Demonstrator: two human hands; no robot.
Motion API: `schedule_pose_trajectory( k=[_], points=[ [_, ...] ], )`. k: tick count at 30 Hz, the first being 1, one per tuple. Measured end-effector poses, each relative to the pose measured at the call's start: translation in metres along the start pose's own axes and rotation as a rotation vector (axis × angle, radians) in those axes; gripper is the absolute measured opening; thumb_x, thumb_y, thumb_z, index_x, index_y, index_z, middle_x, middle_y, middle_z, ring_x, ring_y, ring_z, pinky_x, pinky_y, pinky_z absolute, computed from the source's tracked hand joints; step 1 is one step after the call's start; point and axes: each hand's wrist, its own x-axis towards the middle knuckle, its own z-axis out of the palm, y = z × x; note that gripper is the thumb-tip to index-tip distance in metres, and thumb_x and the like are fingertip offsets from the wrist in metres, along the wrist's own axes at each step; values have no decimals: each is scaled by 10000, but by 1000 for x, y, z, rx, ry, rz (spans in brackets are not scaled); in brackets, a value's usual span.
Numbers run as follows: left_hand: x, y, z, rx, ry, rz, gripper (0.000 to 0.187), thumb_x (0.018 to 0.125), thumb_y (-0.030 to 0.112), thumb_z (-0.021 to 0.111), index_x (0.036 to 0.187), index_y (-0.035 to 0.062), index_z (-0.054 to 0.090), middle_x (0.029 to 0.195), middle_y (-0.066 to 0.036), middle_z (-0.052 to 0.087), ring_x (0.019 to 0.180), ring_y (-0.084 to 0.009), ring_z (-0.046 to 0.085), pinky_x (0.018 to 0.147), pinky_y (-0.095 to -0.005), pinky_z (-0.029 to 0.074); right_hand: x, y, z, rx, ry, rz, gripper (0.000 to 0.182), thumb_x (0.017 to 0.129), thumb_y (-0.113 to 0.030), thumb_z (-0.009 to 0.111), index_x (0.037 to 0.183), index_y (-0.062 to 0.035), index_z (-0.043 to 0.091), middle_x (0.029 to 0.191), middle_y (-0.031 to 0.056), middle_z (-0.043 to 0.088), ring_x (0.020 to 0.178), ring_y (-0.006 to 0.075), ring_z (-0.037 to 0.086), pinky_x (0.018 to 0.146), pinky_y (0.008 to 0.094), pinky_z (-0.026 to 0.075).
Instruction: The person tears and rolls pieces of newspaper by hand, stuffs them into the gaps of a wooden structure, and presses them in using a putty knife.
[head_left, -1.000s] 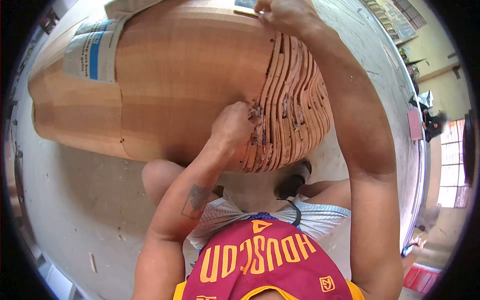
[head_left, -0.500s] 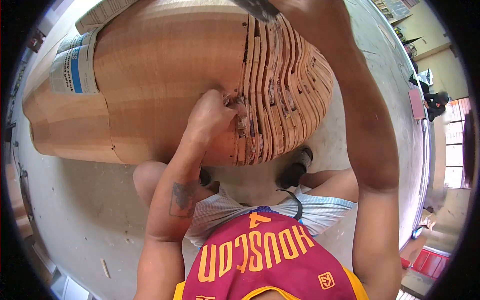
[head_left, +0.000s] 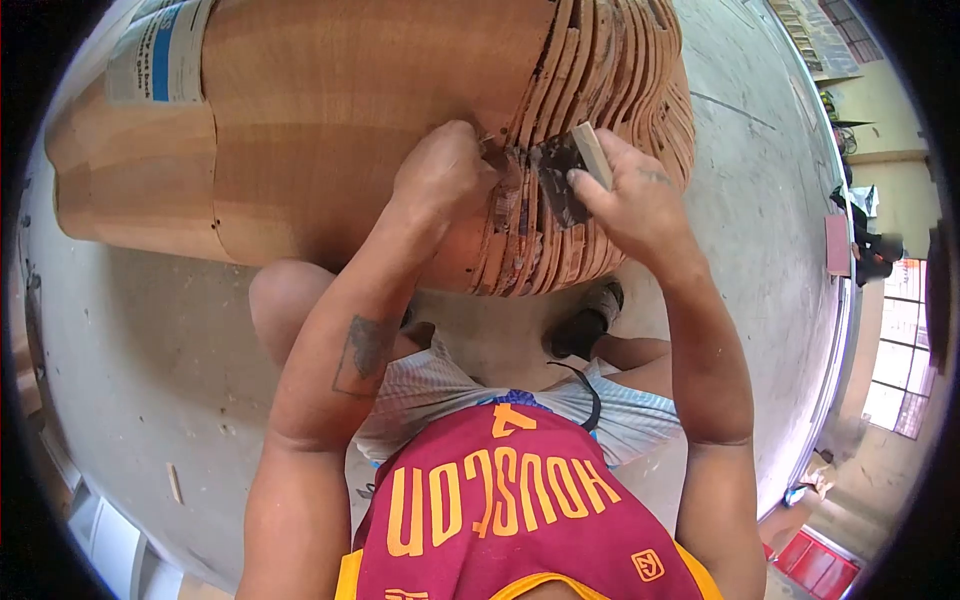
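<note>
Our right hand (head_left: 640, 195) pinches the scraper (head_left: 562, 180) between thumb and fingers over the wooden form's (head_left: 350, 120) slatted end. Our left hand (head_left: 445, 170) rests beside the slats, fingers curled; we cannot tell what they pinch.

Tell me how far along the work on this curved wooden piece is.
The smooth panelling looks laid already. In hand, the right hand holds a putty knife at the layered wooden strips, the left hand close by. Open gaps between those strips look unfinished; how many, I cannot tell.
</note>
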Motion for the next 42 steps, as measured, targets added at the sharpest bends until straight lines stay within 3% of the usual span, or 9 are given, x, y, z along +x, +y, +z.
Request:
schedule_pose_trajectory(
  k=[7,13,16,19,22,25,31,34,42],
  points=[
    [7,-13,6,8,35,26,366,861,317,842,1104,45,820,1037,-190,804,985,-354,772,907,-437,569,2,-32,-14,19,-52,96,462,956,-240,612,1347,6,624,1214,326,705,1160,492,672,1009,554,517],
    [13,-16,9,34,25,7,408,828,327,866,1112,37,817,1053,-203,800,1001,-361,771,904,-431,572,-2,-36,7,-7,-1,154,453,952,-212,586,1321,52,584,1168,361,700,1140,533,666,1009,578,512],
    [2,0,-12,-25,-72,-5,373,828,291,844,1107,45,818,1104,-216,784,1098,-389,745,950,-469,578,-3,-44,13,-74,21,139,435,951,-197,576,1301,61,572,1124,374,702,1111,542,672,998,598,508],
    [16,-19,-9,-49,-38,55,365,811,279,849,1100,57,827,1081,-216,789,1082,-379,751,945,-458,577,-3,-54,15,-42,10,133,422,945,-172,567,1292,67,567,1070,376,709,1065,546,685,978,611,511],
    [21,-18,1,-1,43,-43,352,797,287,859,1077,75,837,1052,-220,789,1068,-369,756,938,-459,576,-3,-54,9,-102,26,69,402,936,-148,566,1276,65,573,1012,377,710,1016,555,691,954,615,520],
    [12,-5,-9,-74,-45,-95,346,809,288,848,1079,72,833,1077,-220,786,1080,-373,753,944,-458,576,-9,-71,-12,-18,40,35,402,927,-131,570,1270,79,577,993,377,711,995,562,692,944,607,529],
    [11,-7,-7,35,28,-76,327,847,313,820,1070,74,834,1090,-229,780,1090,-387,746,948,-465,577,-1,-60,21,-138,54,39,372,922,-128,582,1220,94,597,983,369,710,985,536,702,916,598,546],
    [12,-13,-2,-28,24,-23,359,855,325,812,1057,30,817,883,-193,783,893,-340,769,845,-445,570,-6,-75,0,-77,63,44,362,923,-130,580,1210,90,608,1016,362,713,1006,529,700,931,592,543],
    [13,-7,-7,37,20,-35,331,867,284,776,1063,20,817,1068,-268,767,1046,-421,751,917,-483,585,7,-57,23,-134,9,105,453,915,-169,568,1261,121,604,1117,376,706,1097,541,681,997,574,530]
  ],
)
